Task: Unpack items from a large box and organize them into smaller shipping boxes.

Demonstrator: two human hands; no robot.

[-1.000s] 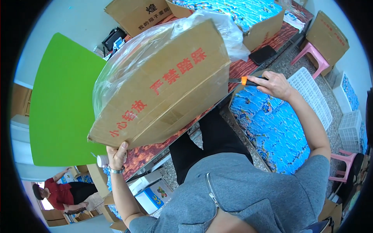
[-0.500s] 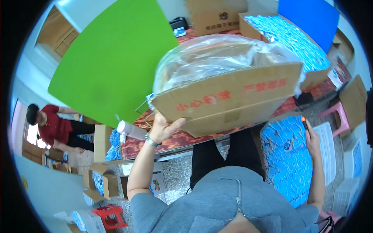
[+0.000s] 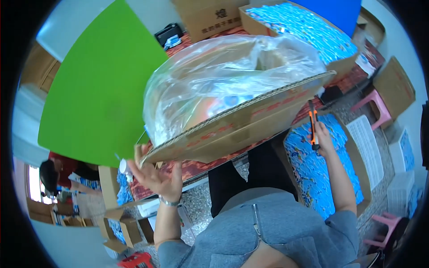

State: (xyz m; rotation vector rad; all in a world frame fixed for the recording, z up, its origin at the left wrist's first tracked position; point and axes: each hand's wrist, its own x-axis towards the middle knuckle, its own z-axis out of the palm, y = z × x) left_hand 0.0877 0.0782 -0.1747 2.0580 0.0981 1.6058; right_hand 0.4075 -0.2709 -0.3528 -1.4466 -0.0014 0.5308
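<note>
A cardboard box [image 3: 250, 129] lined with a clear plastic bag [image 3: 178, 96] stands in front of me on a table. Red printing runs along its near side, and something colourful shows blurred through the plastic. My left hand [image 3: 161, 179] is at the box's near left corner, fingers spread; whether the fingertips touch the cardboard I cannot tell. An orange and black utility knife [image 3: 313, 129] is gripped in my right hand [image 3: 325, 140], pointing away from me. Beneath that hand, blue packets [image 3: 324, 174] fill an open carton [image 3: 364, 192] to my right.
A red patterned cloth [image 3: 194, 169] covers the table. Beyond stands another carton of blue packets [image 3: 304, 29], near a blue panel [image 3: 342, 13]. A green panel [image 3: 98, 89] rises at left, with a person [image 3: 56, 172] behind. Pink stools [image 3: 377, 107] stand at right.
My left hand has loosened its grip on the box's corner and spread its fingers. My right hand has come up from beside the carton with the utility knife. The view has shifted.
</note>
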